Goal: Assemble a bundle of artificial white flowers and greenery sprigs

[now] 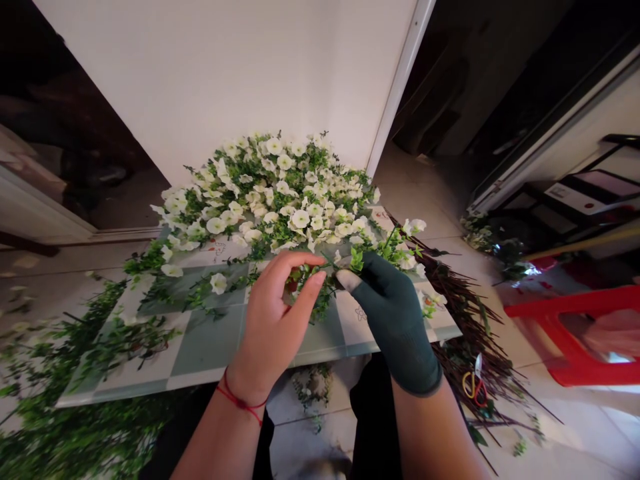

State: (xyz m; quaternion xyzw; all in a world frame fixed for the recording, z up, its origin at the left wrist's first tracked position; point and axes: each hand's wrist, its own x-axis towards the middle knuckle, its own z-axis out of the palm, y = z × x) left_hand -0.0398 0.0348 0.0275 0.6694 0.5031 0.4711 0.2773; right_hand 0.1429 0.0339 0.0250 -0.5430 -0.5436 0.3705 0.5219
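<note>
My left hand [280,300], bare with a red cord at the wrist, pinches thumb and forefinger around a thin green stem, with leafy greenery [320,307] hanging just below. My right hand [387,300] wears a dark green glove whose thumb tip is pale. It grips a leafy sprig [356,260] at its fingertips, close to the left fingers; where the two pieces meet is too small to make out. Behind both hands lies a big heap of white artificial flowers [285,190] with green leaves, on a green and white checked table [205,340].
Leafy stems [135,343] lie at the table's left, with more greenery [90,433] below. Brown twigs [470,320] and scissors [475,385] with yellow and red handles are on the right. A red plastic stool [550,327] stands farther right. A white panel [240,73] rises behind the table.
</note>
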